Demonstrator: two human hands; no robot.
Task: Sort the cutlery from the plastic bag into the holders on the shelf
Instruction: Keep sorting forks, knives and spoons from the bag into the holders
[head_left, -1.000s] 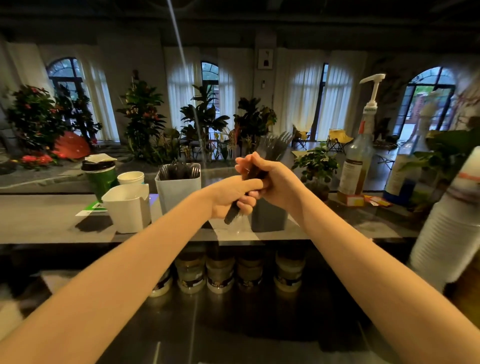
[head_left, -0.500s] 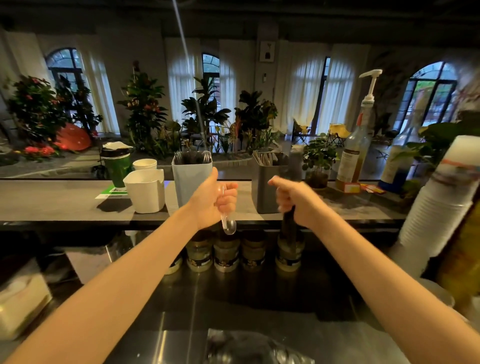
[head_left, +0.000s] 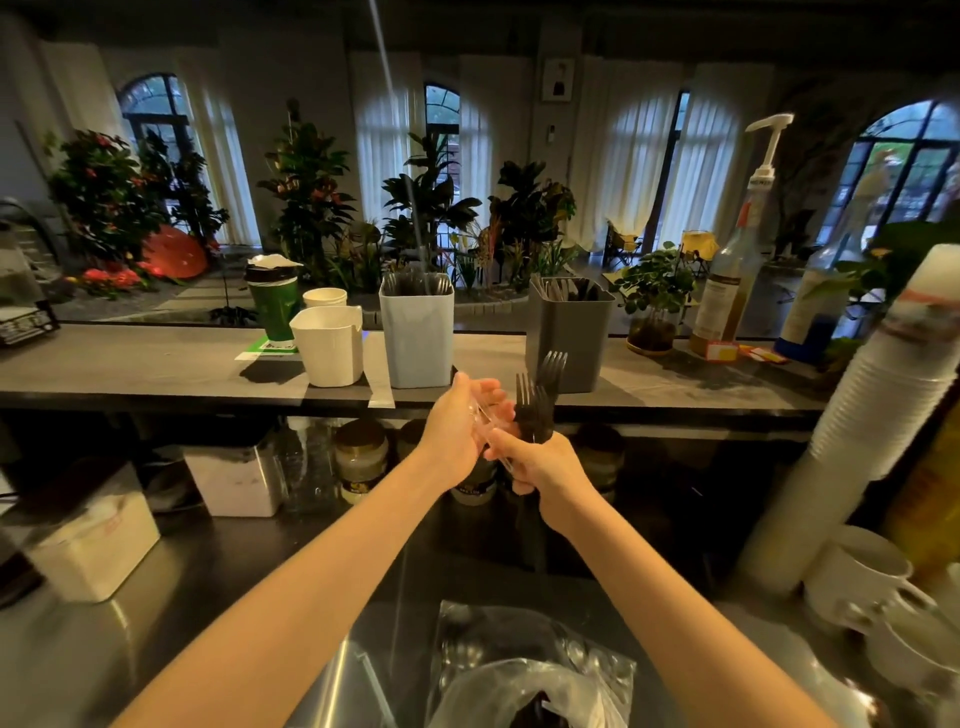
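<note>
My right hand (head_left: 540, 467) grips a bunch of black plastic forks (head_left: 537, 400), tines up, just below the shelf (head_left: 156, 369). My left hand (head_left: 460, 431) is pressed against it, fingers spread, with a clear plastic spoon (head_left: 485, 423) between the two hands. On the shelf stand a white holder (head_left: 327, 345), a pale blue holder (head_left: 415, 332) with dark cutlery in it, and a dark grey holder (head_left: 569, 338) with cutlery in it. The plastic bag (head_left: 530, 670) with more cutlery lies on the steel counter near me.
A green lidded cup (head_left: 272, 304) and a paper cup (head_left: 324, 297) stand left of the holders. Syrup pump bottles (head_left: 737, 270) and a potted plant (head_left: 654, 296) are to the right. A tall cup stack (head_left: 883, 405) rises at far right. Jars (head_left: 358, 457) sit under the shelf.
My hands, apart half a second ago, have come together below the shelf. The forks in my right hand now point up; the clear spoon lies between both hands.
</note>
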